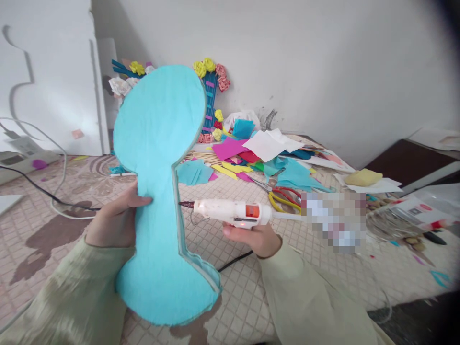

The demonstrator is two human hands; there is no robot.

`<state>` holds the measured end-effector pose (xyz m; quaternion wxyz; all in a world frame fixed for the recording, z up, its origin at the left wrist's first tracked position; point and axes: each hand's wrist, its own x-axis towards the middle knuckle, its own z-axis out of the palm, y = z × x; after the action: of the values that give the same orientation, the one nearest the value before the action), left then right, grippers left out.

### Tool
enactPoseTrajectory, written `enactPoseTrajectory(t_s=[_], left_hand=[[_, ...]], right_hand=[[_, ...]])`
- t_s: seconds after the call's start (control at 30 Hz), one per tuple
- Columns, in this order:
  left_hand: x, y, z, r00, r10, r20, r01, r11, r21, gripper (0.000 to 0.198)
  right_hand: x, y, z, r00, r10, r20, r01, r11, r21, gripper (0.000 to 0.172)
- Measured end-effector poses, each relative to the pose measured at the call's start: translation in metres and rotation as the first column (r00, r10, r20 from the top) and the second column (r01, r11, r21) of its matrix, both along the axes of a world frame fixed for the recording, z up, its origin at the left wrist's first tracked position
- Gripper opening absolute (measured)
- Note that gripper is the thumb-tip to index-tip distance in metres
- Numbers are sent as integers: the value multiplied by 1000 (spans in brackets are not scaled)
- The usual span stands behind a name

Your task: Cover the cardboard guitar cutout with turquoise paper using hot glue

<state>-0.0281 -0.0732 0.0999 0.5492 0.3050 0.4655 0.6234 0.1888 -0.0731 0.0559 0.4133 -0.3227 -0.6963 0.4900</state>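
While the left hand (117, 215) pinches the narrow waist of an upright turquoise cutout (158, 230), thumb across its front and fingers hidden behind, the right hand (260, 237) is wrapped around the handle of a white glue gun (221, 211). The gun's dark nozzle (187, 204) meets or nearly meets the cutout's side edge, over the patterned tabletop (244, 290), before scattered coloured paper (230, 147).

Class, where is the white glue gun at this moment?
In the head view, the white glue gun is near the centre, held in the right hand, its dark nozzle at the right edge of the blue cutout.
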Motion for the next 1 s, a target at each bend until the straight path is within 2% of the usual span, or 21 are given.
enactPoseTrajectory(t_s=[0.17,0.4,1.0], left_hand=[[-4,-4,2,993,-114,11,114,993,-20,53],[-7,-4,0,989,-147,6,147,989,-28,54],[-3,-4,1,991,-131,38,131,991,-14,51]], right_hand=[[0,0,1,1000,-2,-22,2,1000,-11,10],[1,0,2,999,-12,-31,12,1000,-12,13],[2,-1,-1,997,-79,4,79,996,-50,15]])
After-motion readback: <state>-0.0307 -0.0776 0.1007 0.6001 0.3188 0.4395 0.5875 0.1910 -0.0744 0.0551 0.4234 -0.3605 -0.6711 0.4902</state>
